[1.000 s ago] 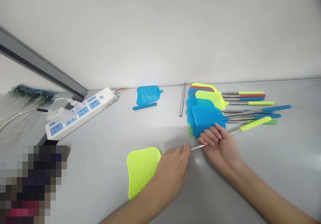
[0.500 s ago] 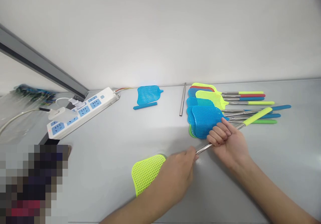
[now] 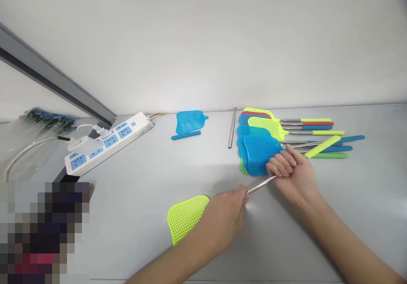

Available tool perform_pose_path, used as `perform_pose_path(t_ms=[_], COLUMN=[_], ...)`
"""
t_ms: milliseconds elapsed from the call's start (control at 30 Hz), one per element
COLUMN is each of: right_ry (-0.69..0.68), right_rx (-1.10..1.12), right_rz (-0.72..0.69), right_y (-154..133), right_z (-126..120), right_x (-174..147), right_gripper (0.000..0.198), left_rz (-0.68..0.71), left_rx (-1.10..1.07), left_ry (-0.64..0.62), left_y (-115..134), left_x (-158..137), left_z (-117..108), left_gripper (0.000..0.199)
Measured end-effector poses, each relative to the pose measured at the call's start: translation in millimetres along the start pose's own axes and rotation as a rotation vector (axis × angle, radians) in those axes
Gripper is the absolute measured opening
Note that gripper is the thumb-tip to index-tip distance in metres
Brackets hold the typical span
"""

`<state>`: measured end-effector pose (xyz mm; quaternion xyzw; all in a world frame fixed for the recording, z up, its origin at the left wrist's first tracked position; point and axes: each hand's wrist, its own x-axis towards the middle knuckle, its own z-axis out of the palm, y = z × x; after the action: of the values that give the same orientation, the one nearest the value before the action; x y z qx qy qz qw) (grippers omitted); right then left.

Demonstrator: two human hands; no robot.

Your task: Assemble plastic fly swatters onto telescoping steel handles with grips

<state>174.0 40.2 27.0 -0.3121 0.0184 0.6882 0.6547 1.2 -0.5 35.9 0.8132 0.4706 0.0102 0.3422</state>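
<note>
A yellow-green fly swatter (image 3: 186, 217) lies slantwise between my hands, its metal rod running up to a yellow-green handle (image 3: 323, 146). My left hand (image 3: 226, 214) is closed around the swatter where head and rod meet, hiding that joint. Farther up, my right hand (image 3: 291, 167) is wrapped around the metal rod just below the handle. Right behind my right hand is a pile of swatters with a blue swatter head (image 3: 262, 153) on top. Their rods and handles point right.
Toward the wall lie a loose blue swatter head (image 3: 190, 121), a blue handle (image 3: 186, 135) and a metal rod (image 3: 232, 128). A white power strip (image 3: 110, 144) with plugs sits on the left of the table, near a clear plastic bag (image 3: 34, 148).
My right hand has shifted slightly to the right along the rod, nearer the handle. My left hand keeps its grip in almost the same place. The camera view has moved slightly.
</note>
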Motion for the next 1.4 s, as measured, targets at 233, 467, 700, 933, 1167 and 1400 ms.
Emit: perform_pose_path(t_ms=[233,467,700,933,1167,1400], right_ry=[-0.012,0.033,0.073,0.077,0.071,0.057], right_rx=[0.003,-0.027,0.016,-0.029,-0.038,0.001], right_rz=[-0.026,0.003,0.006,-0.040,-0.064,-0.119], right_y=[-11.2,11.2,18.6,17.8,22.1,28.3], right_z=[-2.4,-0.3,-0.7,2.8,3.1,1.4], right_x=[1.2,-9.3,-14.0,-17.1,-18.5,-18.8], right_gripper=[0.040,0.042,0.041,0.041,0.041,0.042], left_rz=[-0.019,-0.016,-0.031,-0.017,-0.008,0.000], left_rx=[-0.045,-0.109,-0.149,-0.145,-0.095,-0.126], left_ry=[0.000,-0.008,-0.066,-0.081,-0.049,-0.044], left_y=[4.7,6.2,6.5,7.2,7.9,6.8], left_x=[-1.9,0.5,0.6,-0.2,-1.8,0.4], left_z=[-4.9,-3.7,-2.5,-3.3,-1.3,2.3], left_gripper=[0.029,0.029,0.030,0.030,0.030,0.032])
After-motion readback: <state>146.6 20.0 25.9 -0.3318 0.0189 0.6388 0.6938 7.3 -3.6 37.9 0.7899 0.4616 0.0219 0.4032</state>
